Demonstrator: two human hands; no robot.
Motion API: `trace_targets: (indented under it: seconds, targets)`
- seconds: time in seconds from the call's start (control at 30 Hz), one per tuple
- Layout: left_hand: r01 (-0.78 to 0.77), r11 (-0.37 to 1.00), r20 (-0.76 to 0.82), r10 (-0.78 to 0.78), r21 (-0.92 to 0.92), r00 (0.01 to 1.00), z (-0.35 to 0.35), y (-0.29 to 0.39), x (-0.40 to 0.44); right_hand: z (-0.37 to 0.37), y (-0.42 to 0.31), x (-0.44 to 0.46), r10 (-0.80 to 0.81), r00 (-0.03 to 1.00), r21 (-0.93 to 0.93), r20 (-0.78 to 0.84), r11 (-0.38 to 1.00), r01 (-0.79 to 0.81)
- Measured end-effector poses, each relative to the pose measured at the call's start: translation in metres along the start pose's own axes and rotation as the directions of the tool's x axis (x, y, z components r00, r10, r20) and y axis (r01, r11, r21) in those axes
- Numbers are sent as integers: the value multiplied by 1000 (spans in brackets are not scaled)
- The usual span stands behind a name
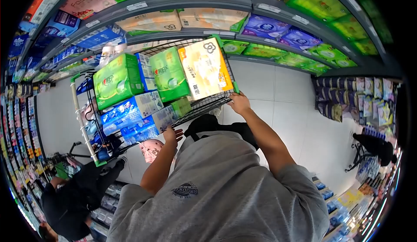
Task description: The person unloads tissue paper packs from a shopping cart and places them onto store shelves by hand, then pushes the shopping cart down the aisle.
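Observation:
My right hand [239,103] is wrapped round the near right corner of a shopping cart [202,107], beside its green corner piece. At the cart's near side, my left hand [172,135] has its fingers spread beside a small pack at the basket's edge; whether it touches the pack is unclear. Inside the cart lie a white and orange tissue pack [204,70], two green packs [116,81] [168,73] and blue packs [119,114]. White-capped bottles [106,54] show at its far side. The white push bar [82,118] is at the left end.
Shelves [191,1] of tissue packs curve along the far side. Hanging bags [373,98] are at the right. One person in black [71,203] stands lower left, another [373,146] far right beside a cart. A pink patterned item [151,150] is below the cart.

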State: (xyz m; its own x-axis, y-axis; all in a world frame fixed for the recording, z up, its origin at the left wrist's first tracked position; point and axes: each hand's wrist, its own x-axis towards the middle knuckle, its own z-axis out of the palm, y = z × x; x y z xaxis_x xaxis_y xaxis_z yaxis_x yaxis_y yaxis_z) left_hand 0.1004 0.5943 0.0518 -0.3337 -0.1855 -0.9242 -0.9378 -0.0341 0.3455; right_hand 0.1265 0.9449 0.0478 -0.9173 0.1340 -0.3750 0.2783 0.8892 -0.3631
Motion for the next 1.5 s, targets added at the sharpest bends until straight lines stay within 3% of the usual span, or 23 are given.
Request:
trace_targets:
  seconds: [0.3, 0.53, 0.7, 0.8, 0.83, 0.9, 0.97, 1.1, 1.17, 1.2, 1.23, 1.3, 1.37, 1.43, 1.5]
  targets:
    - [-10, 1000, -65, 12, 28, 998, -2, 12, 8, -12, -3, 15, -54, 998, 135, -32, 989, 58]
    - [-87, 994, -187, 97, 59, 978, 5, 4, 12, -15, 17, 21, -236, 965, 158, -110, 955, 252]
    - [-32, 970, -287, 103, 241, 953, 18, 16, -10, -45, 34, 36, -318, 933, 249, 166, 929, 273]
    - [-216, 773, -170, 385, 596, 907, 14, 29, -45, -75, 33, 48, -339, 881, 277, 330, 927, 253]
    - [-209, 782, -186, 381, 587, 906, 12, 35, -57, -79, 33, 54, -330, 858, 292, 394, 930, 224]
    - [-379, 606, -328, 743, 699, 583, 9, 52, -80, -91, 30, 70, -347, 836, 249, 425, 933, 261]
    - [-450, 606, -447, 792, 656, 416, -14, 70, -99, -106, 2, 79, -294, 792, 156, 535, 956, 250]
    - [-604, 643, -610, 732, 471, 304, -113, 81, -77, -90, -56, 88, -398, 731, 304, 554, 915, 267]
    - [-647, 656, -686, 674, 388, 273, -156, 92, -67, -89, -119, 73, -474, 810, 406, 347, 854, 326]
    - [-626, 691, -713, 637, 361, 292, -176, 98, -63, -83, -150, 68, -531, 802, 474, 272, 800, 369]
    - [-701, 656, -713, 631, 281, 306, -193, 105, -62, -76, -184, 63, -583, 789, 536, 193, 736, 413]
    - [-734, 635, -678, 651, 241, 340, -246, 108, -23, -68, -261, 52, -613, 779, 419, 131, 747, 517]
    - [-813, 561, -692, 650, 158, 314, -276, 114, 3, -48, -330, 44, -672, 739, 312, 39, 711, 630]
    - [-778, 624, -626, 637, 74, 450, -299, 124, 4, -29, -390, 36, -706, 708, 218, 3, 692, 688]
    - [-822, 569, -601, 649, -22, 466, -314, 127, 13, -16, -430, 33, -738, 674, 119, -26, 667, 736]
